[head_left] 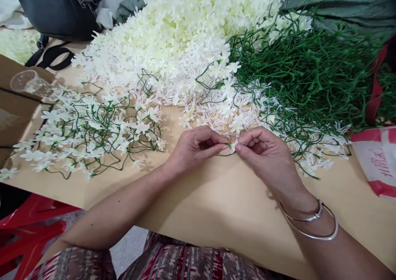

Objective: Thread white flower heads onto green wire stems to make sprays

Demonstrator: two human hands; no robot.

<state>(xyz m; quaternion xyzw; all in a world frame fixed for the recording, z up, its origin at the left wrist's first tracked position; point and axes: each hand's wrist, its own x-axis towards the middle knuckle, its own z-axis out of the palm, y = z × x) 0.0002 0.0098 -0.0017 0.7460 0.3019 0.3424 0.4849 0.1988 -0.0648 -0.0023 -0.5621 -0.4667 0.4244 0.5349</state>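
Note:
Just above the table, my left hand point(201, 148) pinches a thin green plastic stem between thumb and fingertips. My right hand point(267, 158) is closed on a small white artificial flower point(233, 147), which meets the stem between the two hands. Right behind my fingers lies a large heap of loose white and cream flowers point(173, 36), with many thin white stalks point(185, 86) at its front. To the right of it is a tangled pile of green stems point(309, 74). On the left lies a pile of flowers joined to green stems point(93, 131).
A clear plastic cup point(26, 82) and a cardboard box point(15, 111) stand at the left edge. Farther back sits a black bag point(57, 12). A red and white packet point(377, 160) lies at the right. Below the table's left edge are red plastic stools point(31, 238).

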